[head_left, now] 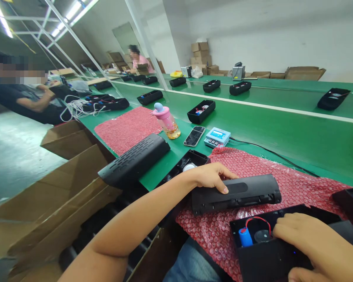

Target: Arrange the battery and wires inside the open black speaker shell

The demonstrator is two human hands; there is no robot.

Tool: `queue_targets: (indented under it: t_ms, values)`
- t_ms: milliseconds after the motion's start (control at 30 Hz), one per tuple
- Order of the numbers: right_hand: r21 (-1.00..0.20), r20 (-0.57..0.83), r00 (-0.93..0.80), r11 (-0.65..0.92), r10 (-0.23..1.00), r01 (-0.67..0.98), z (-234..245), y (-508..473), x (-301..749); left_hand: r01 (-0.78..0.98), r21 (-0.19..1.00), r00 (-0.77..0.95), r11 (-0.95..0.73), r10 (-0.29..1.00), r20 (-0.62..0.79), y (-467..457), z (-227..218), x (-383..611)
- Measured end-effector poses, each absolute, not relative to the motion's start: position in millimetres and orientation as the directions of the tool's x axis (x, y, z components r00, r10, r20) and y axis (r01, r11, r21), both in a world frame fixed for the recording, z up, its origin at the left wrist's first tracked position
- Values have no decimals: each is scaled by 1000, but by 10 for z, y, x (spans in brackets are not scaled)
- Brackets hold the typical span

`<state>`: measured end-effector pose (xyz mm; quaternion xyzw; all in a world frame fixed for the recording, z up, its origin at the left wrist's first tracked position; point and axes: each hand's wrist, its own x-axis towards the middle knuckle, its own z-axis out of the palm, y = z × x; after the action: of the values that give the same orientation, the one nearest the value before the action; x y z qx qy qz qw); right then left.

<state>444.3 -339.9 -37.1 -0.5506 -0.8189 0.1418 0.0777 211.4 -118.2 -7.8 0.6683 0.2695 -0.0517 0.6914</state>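
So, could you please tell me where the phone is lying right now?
In the head view the phone lies flat on the green table, centre frame, between the pink bottle on its left and the small blue meter on its right.

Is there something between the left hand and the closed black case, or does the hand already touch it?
Nothing stands between them: the left hand already rests on the closed black case, which lies on the red bubble wrap.
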Motion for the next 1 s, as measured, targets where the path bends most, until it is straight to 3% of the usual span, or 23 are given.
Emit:
queue_targets:
  t_ms: [400, 1000]
  values:
    - [-423, -67, -366, 306, 928, 853, -284, -3352, 4394, 438, 893, 844, 107, 293, -449, -1196, -67, 2113]
    - [-426, -65, -342, 284, 937, 859, -251, -3363, 4371, 450, 888, 833, 92, 315, -455, -1195, -104, 2110]
